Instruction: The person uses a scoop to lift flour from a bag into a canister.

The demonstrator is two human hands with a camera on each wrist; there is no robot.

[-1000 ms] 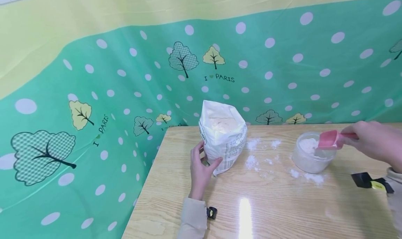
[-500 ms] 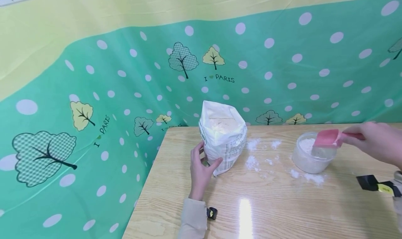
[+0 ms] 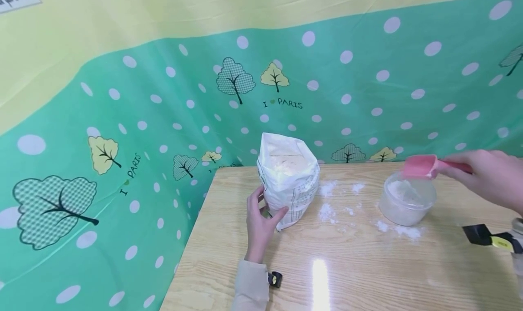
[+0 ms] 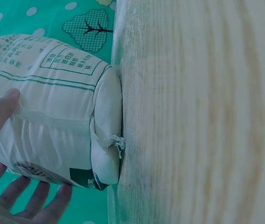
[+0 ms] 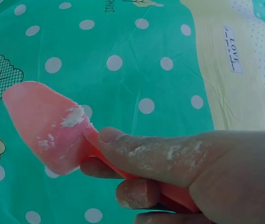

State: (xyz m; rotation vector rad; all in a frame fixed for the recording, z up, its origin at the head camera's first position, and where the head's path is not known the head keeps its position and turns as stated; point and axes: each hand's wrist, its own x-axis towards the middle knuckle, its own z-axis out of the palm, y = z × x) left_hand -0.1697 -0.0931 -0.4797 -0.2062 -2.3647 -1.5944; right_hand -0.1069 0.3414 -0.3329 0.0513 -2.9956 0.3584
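An open white flour bag [image 3: 291, 190] stands on the table, pale powder showing inside its mouth. My left hand [image 3: 261, 227] steadies it low down, thumb on the front and fingers round the left side; in the left wrist view the thumb presses the printed flour bag [image 4: 53, 102]. To the right stands a clear round tub [image 3: 406, 206] of white flour. Above its rim, my right hand [image 3: 486, 175] grips a pink scoop [image 3: 420, 166] by the handle. In the right wrist view, only a little flour clings to the scoop [image 5: 48, 126], and flour dusts the thumb.
Spilled flour [image 3: 327, 211] lies in patches between bag and tub, with more spilled flour [image 3: 408, 232] before the tub. A green dotted cloth [image 3: 347, 88] hangs behind and left of the wooden table [image 3: 359, 274].
The scoop has risen from inside the tub to above its rim, tipping over and moving slightly left. The left hand and bag stay put; the head view shifts slightly.
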